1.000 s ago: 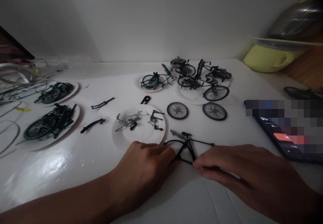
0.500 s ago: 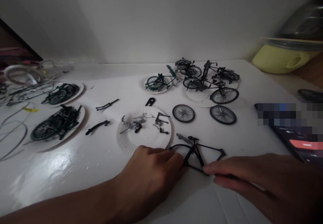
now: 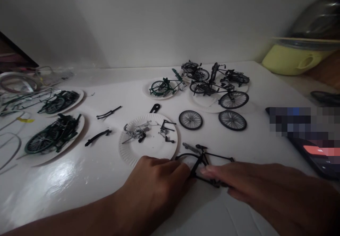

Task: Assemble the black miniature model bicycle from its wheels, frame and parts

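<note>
A black miniature bicycle frame with a saddle and a grey rack lies at the near edge of the work area. My left hand is closed on the end of it by the curved mudguard; its fingertips are hidden behind the knuckles. From the right, my right hand grips the lower part of the frame, its foremost finger lying across the tubes. Just beyond are two loose spoked wheels, one on the left and one on the right.
A paper plate holds small metal and black parts. Left of it lie a fork and a curved black piece. Plates with miniature bicycles stand at left and back. A phone lies at right, near a yellow pot.
My right hand's fingertip has slid left and slightly up, further over the middle of the frame. My left hand keeps its hold. The whole view has shifted a little.
</note>
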`<action>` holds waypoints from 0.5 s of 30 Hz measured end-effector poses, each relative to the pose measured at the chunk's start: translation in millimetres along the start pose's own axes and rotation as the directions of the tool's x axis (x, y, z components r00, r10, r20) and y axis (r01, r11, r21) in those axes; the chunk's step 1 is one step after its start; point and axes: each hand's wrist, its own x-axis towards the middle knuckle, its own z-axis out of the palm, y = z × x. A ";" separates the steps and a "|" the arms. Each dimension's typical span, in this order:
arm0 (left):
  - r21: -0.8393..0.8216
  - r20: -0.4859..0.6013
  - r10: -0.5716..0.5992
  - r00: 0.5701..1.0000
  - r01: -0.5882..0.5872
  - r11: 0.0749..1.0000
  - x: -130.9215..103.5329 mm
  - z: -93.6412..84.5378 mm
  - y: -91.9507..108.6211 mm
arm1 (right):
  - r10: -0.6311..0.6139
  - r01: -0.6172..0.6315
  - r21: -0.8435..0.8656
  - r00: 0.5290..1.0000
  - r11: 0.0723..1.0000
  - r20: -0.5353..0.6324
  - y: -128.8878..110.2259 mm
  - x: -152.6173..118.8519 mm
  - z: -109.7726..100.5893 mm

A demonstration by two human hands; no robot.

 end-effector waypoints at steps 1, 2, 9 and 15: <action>0.002 0.003 0.002 1.000 -0.002 1.000 -0.5 0.3 -0.3 | -0.013 0.013 0.015 1.000 1.000 0.021 0.3 0.4 -0.7; 0.005 0.005 0.006 1.000 -0.006 1.000 -0.9 0.4 -0.5 | -0.020 0.019 0.024 0.999 1.000 0.030 0.6 1.1 -1.3; 0.001 -0.004 -0.011 1.000 0.011 1.000 1.3 -3.8 3.6 | 0.048 -0.045 -0.145 0.999 0.988 0.018 -6.0 -0.3 -0.1; 0.009 -0.025 -0.017 1.000 0.018 1.000 2.8 -3.5 2.5 | 0.043 -0.054 -0.180 0.997 0.982 -0.066 -14.0 5.2 -0.2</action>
